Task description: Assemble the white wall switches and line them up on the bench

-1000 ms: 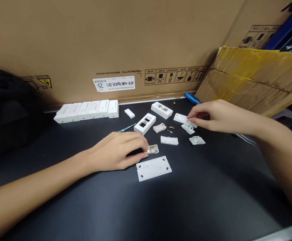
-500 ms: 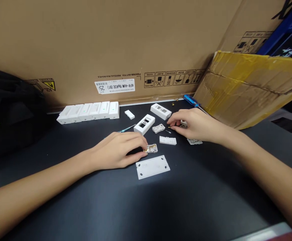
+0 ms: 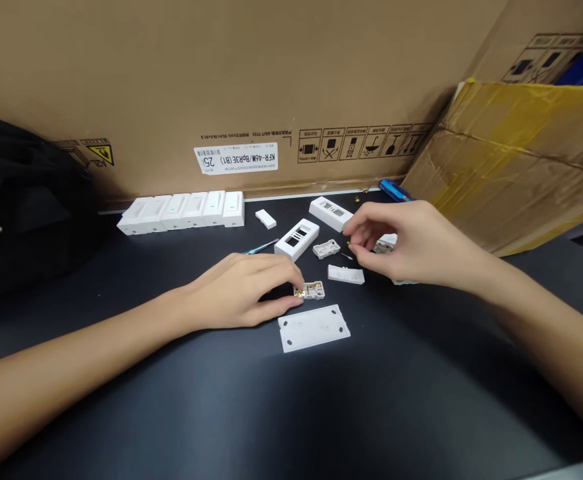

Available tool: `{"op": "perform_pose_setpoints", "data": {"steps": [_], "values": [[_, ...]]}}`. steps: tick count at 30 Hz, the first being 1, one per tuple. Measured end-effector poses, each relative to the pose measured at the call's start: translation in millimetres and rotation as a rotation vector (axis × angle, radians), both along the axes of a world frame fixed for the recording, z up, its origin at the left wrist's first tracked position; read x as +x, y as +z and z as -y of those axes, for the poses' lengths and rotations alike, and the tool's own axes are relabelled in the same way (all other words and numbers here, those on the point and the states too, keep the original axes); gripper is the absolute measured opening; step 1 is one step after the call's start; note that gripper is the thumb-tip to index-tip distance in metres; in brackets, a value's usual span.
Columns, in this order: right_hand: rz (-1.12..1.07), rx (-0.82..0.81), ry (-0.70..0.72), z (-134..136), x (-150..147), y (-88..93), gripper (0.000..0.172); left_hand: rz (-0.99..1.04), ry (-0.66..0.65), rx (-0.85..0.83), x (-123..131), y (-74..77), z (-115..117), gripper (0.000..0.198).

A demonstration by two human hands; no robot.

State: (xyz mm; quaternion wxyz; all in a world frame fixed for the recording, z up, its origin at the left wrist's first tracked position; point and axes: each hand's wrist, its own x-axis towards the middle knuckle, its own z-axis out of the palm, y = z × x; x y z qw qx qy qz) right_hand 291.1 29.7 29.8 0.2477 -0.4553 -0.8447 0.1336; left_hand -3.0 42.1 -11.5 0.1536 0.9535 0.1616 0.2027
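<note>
You're at a makeshift assembly workbench — a matte black table (image 3: 421, 380), a large brown cardboard carton (image 3: 171, 80) behind it, and white plastic switch housings (image 3: 181, 211) lined up.

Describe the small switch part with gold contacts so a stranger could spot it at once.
On the black bench, find the white plate with four holes near the front. Just behind it sits a small open white housing against the left hand's fingertips; unlike the white pieces nearby, it shows gold contacts inside.
</note>
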Motion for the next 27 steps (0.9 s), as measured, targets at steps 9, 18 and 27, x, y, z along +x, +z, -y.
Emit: {"op": "perform_pose_setpoints", "data": {"steps": [9, 18, 27], "values": [[-0.182, 0.006, 0.225, 26, -46, -0.1, 0.013, 0.255, 0.036, 0.046, 3, -2.2, 2, 0.020], [-0.238, 0.034, 0.214, 26, -49, -7.2, 0.015, 0.368, 0.035, 0.054, 7, 0.0, 9, 0.014], [-0.224, -0.066, 0.196, 25, -44, -6.1, 0.007, 0.400, 0.061, 0.099, 5, -1.3, 10, 0.014]]}}
